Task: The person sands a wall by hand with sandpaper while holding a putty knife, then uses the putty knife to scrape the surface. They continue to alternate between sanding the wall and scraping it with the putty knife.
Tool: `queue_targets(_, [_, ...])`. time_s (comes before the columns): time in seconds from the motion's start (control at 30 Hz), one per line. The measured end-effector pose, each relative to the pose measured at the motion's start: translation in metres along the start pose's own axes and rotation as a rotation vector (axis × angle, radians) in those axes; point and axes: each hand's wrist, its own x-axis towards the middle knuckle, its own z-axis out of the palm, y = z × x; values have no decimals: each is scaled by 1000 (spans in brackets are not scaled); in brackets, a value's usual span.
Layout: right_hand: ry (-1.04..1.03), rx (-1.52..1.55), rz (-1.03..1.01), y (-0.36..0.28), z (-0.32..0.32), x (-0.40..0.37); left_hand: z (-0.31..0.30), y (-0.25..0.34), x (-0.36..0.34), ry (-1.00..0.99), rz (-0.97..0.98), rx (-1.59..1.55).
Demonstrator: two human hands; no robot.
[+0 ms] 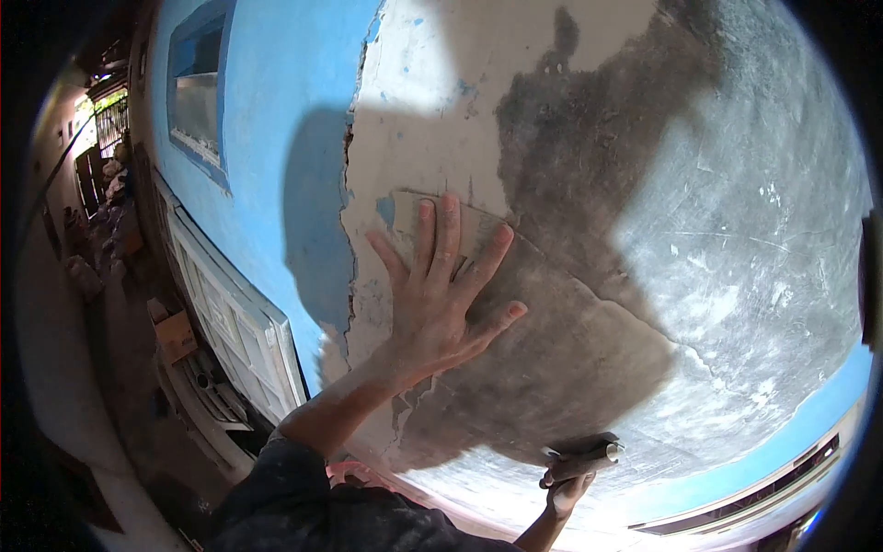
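My left hand (437,304) lies on the wall with its fingers spread, near the middle of the view. Under its fingers is a flat, pale, straight-edged piece (411,210), mostly covered by the hand. A crack runs from it down to the right across the grey plaster (589,340). Low on the right, my right hand (568,497) is closed around a dark hand tool with a thick round handle (589,457), held close to the wall. The tool's kind is unclear, as its far part is in shadow.
Blue paint (258,74) ends at a jagged broken edge left of the plaster. A small window (196,92) is set in the blue wall. Pale panelled frames (235,313) lean below it, beside a cardboard box (173,336). A cluttered passage leads to a gate (112,127).
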Motion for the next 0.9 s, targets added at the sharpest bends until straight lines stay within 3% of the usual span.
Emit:
queue_targets(0.13, [48, -39, -24, -1, 5, 1, -14, -11, 40, -30, 24, 44])
queue_targets(0.23, [59, -34, 29, 1, 0, -1, -17, -9, 61, 62, 11, -58])
queue_targets(0.3, [25, -67, 25, 4, -3, 0, -11, -6, 44, 42, -21, -76])
queue_targets(0.43, [154, -42, 84, -4, 8, -3, -4, -4, 13, 10, -8, -69])
queue_targets(0.57, [31, -13, 54, 4, -7, -3, -21, -15, 75, 135, -23, -51])
queue_targets(0.63, [109, 9, 99, 0, -2, -5, -21, -12, 82, 186, -22, -91])
queue_targets(0.73, [162, 47, 72, -5, 9, -4, -4, -1, 15, 74, -96, -157])
queue_targets(0.8, [211, -88, -33, -12, 26, 1, -5, -4, 18, 51, -55, -52])
queue_targets(0.9, [122, -47, 22, -10, 10, -4, -26, -12, 56, 29, -18, 6])
